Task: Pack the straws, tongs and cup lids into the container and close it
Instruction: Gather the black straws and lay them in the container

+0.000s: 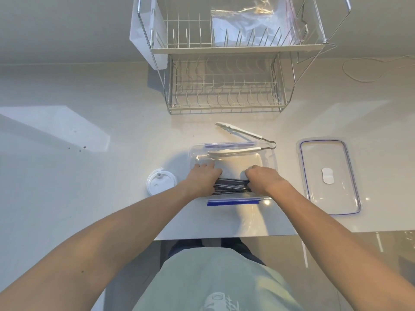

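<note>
The bundle of dark straws lay inside the clear container, along its near wall; its long axis ran left to right, parallel to the table edge. The left hand was closed around the left end of the bundle; the right hand was closed around the right end; both hands therefore sat at the ends of the axis, neither nearer than the other. The tongs lay open at the far side, one arm resting across the container rim, the other on the table beyond it; they were just beyond the hands. The cup lids stood on the table just left of the container, nearest the left hand. The container lid lay well to the right, nearer the right hand; closing appeared some steps away.
</note>
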`<state>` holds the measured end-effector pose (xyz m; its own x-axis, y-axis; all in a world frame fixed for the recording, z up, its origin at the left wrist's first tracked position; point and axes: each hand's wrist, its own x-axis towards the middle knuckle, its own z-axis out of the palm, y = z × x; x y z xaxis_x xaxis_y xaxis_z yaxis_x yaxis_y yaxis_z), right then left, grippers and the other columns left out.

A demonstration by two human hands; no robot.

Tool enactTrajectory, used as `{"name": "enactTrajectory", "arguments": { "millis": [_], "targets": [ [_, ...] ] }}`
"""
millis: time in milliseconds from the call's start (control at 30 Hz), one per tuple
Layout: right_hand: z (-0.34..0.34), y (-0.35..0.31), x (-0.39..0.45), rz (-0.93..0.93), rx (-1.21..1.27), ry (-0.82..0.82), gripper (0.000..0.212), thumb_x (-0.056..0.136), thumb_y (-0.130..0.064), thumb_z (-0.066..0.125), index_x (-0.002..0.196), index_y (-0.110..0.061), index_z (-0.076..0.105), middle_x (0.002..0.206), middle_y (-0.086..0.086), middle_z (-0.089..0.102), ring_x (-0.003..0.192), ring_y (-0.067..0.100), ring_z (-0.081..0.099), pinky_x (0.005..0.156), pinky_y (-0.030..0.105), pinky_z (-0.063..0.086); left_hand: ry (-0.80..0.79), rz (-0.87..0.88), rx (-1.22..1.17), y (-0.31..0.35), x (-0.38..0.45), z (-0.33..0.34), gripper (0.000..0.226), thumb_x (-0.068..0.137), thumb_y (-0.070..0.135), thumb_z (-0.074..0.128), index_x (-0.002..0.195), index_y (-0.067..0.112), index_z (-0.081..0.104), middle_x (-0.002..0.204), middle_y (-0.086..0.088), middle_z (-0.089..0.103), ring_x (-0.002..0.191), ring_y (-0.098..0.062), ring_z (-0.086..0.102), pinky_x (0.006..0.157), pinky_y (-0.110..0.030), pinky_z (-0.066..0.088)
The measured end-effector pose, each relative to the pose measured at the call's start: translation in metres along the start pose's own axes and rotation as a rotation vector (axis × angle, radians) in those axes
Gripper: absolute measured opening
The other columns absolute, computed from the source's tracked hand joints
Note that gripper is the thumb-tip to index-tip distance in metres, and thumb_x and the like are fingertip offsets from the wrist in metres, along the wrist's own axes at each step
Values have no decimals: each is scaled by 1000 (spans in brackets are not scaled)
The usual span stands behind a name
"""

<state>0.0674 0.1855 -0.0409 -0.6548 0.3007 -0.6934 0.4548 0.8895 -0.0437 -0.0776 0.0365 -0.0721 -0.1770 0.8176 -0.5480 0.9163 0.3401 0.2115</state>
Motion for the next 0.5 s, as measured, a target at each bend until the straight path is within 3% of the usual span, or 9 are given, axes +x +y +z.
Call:
{"name": "enactTrajectory", "arguments": {
  "millis": [167,333,400,500],
  "targets": [
    [7,2,-2,7,102,-48,24,94,-9,54,117,-9,59,121,14,59,103,35,63,72,33,41,-92,-6,-74,-1,1,-3,50,87,29,67,132,15,52,119,-9,59,101,-31,63,80,-38,54],
    [-7,8,-10,6,140,-36,27,96,-20,58,120,-9,60,121,13,61,102,34,63,83,39,53,-34,7,-27,0,3,-7,42,86,33,67,123,15,57,116,-9,57,103,-29,58,73,-34,43],
    [-16,10,-13,5,119,106,22,99,-23,54,112,-10,65,112,12,68,95,33,66,80,40,55,-39,3,-8,1,3,-11,36,88,36,66,116,14,60,113,-9,60,99,-28,60,70,-33,40],
    [-28,18,-14,70,178,563,22,100,-29,55,97,-10,65,96,10,70,82,34,66,66,38,53,-68,-6,-31,1,4,-15,35,90,40,64,113,13,63,112,-8,63,92,-25,59,69,-32,40]
  ]
}}
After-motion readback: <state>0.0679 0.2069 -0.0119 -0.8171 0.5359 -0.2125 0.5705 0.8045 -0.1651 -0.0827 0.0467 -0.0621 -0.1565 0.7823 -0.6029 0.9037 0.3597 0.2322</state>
